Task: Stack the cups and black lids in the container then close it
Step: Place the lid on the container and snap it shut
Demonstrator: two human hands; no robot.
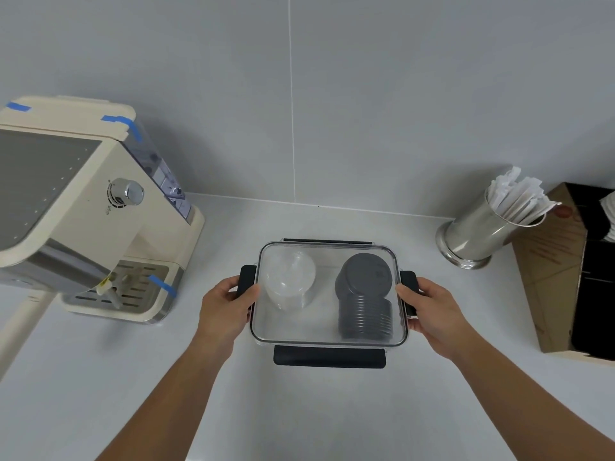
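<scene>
1. The container [328,294] is set on the counter [100,377], near the back edge and roughly midway between the side edges.
2. A clear lid [327,334] is laid over the container.
3. The cups [289,280] are seen stacked in the left half, the black lids [365,299] stacked in the right half.
4. The left hand [223,306] is placed at the container's left end; its fingers [244,296] are curled around the left latch [247,276], thumb on the lid's rim.
5. The right hand [432,311] is placed at the right end; its fingers [404,292] are wrapped around the right latch [408,280].
6. The front latch [329,358] is seen flared outward, untouched by either hand.
7. A coffee machine [83,211] is seen at the left edge, a steel cup [476,234] of wrapped sticks and a box [559,277] toward the right.
</scene>
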